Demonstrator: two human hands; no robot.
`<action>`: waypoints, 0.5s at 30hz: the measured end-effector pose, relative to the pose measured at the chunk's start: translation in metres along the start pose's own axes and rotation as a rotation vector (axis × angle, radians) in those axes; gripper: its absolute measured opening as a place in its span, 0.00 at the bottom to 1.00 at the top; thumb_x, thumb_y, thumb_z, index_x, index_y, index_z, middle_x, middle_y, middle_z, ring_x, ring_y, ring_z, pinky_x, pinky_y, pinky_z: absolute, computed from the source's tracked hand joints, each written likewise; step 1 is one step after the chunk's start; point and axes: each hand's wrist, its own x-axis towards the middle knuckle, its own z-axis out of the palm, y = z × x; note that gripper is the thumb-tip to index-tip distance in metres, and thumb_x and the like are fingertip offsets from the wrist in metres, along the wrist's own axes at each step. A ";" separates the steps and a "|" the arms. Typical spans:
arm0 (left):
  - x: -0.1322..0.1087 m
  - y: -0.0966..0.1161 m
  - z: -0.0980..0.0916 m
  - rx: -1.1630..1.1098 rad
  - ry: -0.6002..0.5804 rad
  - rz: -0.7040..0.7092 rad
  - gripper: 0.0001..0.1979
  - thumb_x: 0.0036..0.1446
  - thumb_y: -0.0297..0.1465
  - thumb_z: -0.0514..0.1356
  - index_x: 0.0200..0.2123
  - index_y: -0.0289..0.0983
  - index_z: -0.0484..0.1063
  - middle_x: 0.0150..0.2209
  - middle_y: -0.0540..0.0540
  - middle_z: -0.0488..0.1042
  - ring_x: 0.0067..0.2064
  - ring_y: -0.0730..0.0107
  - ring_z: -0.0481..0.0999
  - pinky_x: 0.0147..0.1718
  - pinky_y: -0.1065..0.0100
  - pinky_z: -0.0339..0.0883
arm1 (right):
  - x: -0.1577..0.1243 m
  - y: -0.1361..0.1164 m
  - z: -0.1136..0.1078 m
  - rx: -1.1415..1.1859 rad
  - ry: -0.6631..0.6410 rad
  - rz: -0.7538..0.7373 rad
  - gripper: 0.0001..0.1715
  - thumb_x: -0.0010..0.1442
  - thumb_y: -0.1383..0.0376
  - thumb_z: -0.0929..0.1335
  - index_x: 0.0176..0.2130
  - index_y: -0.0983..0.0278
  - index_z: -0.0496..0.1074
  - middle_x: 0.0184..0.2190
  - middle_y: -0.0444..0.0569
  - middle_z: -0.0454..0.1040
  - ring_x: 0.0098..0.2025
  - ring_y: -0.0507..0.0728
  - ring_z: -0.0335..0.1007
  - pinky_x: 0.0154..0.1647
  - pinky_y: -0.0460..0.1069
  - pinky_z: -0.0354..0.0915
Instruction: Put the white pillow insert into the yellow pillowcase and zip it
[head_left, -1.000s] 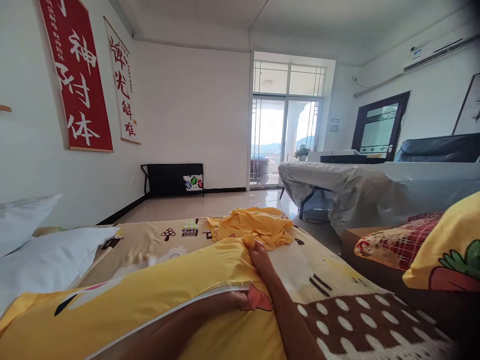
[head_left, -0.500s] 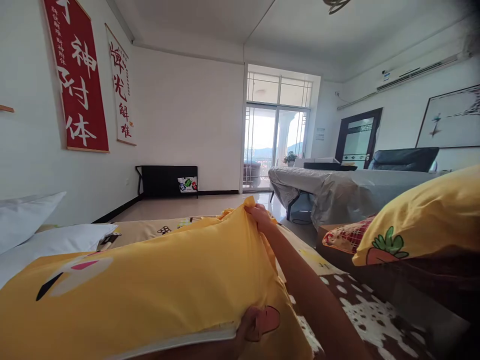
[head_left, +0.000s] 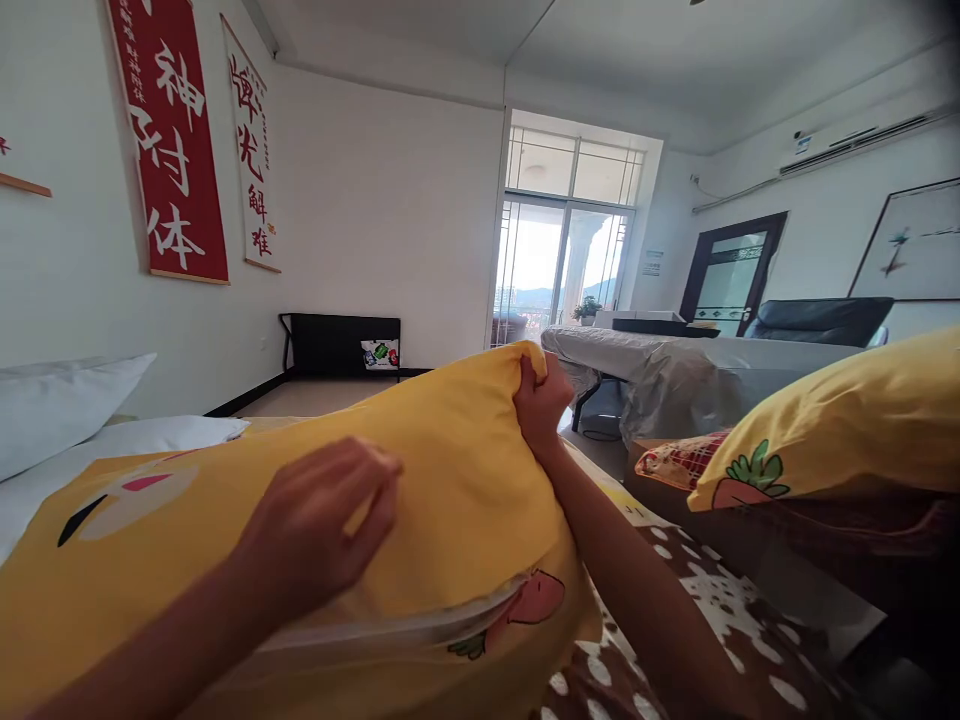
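A yellow pillowcase [head_left: 442, 430] with a white zipped edge, a printed carrot and a cartoon face spreads over the bed before me, with a pillow's bulk under it. My right hand [head_left: 544, 395] pinches its far right corner and holds that corner raised, thumb on the near side. Over the middle of the pillowcase hovers my left hand [head_left: 326, 510], somewhat blurred, fingers loosely curled and thumb a little apart, with nothing seen in it. The zipped edge runs below my left wrist, partly covered by the forearm.
White pillows [head_left: 67, 410] lie at the left. Another yellow pillow [head_left: 862, 430] rests at the right on dark furniture beside a red patterned cushion [head_left: 679, 460]. A brown dotted bedsheet [head_left: 697, 590] lies below. Beyond stands a plastic-covered table [head_left: 660, 370].
My left hand has come up from beneath the zipped edge to above the pillowcase. My right hand has lifted the corner higher, and the view has shifted slightly.
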 end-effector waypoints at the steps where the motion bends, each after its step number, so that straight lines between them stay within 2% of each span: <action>1: 0.018 -0.018 -0.006 0.081 0.032 -0.055 0.15 0.58 0.39 0.50 0.40 0.40 0.73 0.41 0.44 0.75 0.45 0.59 0.72 0.47 0.62 0.65 | 0.001 -0.007 -0.002 0.005 0.044 -0.031 0.17 0.59 0.54 0.58 0.29 0.62 0.64 0.23 0.46 0.66 0.27 0.54 0.61 0.32 0.49 0.58; 2: 0.033 -0.035 -0.011 0.126 0.027 -0.139 0.20 0.57 0.42 0.51 0.46 0.39 0.71 0.45 0.42 0.74 0.49 0.55 0.70 0.48 0.60 0.64 | 0.004 -0.014 -0.004 0.011 0.087 -0.054 0.17 0.59 0.53 0.58 0.31 0.62 0.65 0.23 0.46 0.67 0.27 0.55 0.62 0.33 0.49 0.58; 3: 0.046 -0.051 -0.015 0.092 -0.052 -0.252 0.23 0.55 0.46 0.51 0.47 0.39 0.70 0.46 0.43 0.73 0.49 0.54 0.70 0.45 0.61 0.65 | 0.006 -0.020 -0.007 0.019 0.128 -0.067 0.18 0.60 0.52 0.59 0.32 0.63 0.66 0.24 0.46 0.67 0.28 0.55 0.62 0.33 0.49 0.59; 5: 0.057 -0.071 -0.020 -0.110 -0.330 -0.446 0.26 0.55 0.51 0.48 0.44 0.39 0.72 0.40 0.45 0.75 0.42 0.57 0.73 0.35 0.66 0.67 | 0.011 -0.025 -0.013 0.029 0.174 -0.065 0.18 0.59 0.51 0.60 0.34 0.63 0.66 0.24 0.46 0.66 0.28 0.55 0.62 0.34 0.49 0.59; 7: 0.054 -0.077 -0.020 -0.269 -0.513 -0.523 0.25 0.55 0.52 0.48 0.39 0.40 0.73 0.35 0.48 0.76 0.35 0.62 0.73 0.30 0.70 0.65 | 0.014 -0.022 -0.015 0.036 0.113 -0.038 0.17 0.59 0.51 0.61 0.32 0.62 0.65 0.22 0.44 0.63 0.26 0.54 0.60 0.32 0.49 0.59; 10: 0.039 -0.068 -0.012 -0.333 -0.531 -0.531 0.22 0.54 0.50 0.52 0.39 0.41 0.73 0.34 0.50 0.76 0.35 0.63 0.73 0.29 0.72 0.64 | 0.012 -0.001 -0.016 0.124 -0.182 0.081 0.17 0.56 0.52 0.64 0.28 0.62 0.64 0.21 0.42 0.62 0.25 0.52 0.57 0.28 0.48 0.58; 12: 0.031 -0.059 -0.003 -0.359 -0.500 -0.530 0.22 0.54 0.50 0.52 0.37 0.40 0.73 0.32 0.50 0.76 0.33 0.63 0.73 0.28 0.71 0.63 | 0.009 0.018 -0.018 0.276 -0.377 0.250 0.17 0.51 0.51 0.68 0.27 0.63 0.65 0.22 0.42 0.66 0.26 0.52 0.60 0.28 0.48 0.59; 15: 0.028 -0.055 0.010 -0.346 -0.411 -0.510 0.23 0.54 0.50 0.49 0.27 0.38 0.72 0.24 0.50 0.71 0.28 0.67 0.68 0.23 0.71 0.59 | 0.005 0.043 -0.026 0.549 -0.564 0.517 0.21 0.45 0.52 0.72 0.33 0.63 0.70 0.29 0.45 0.73 0.31 0.55 0.67 0.33 0.49 0.63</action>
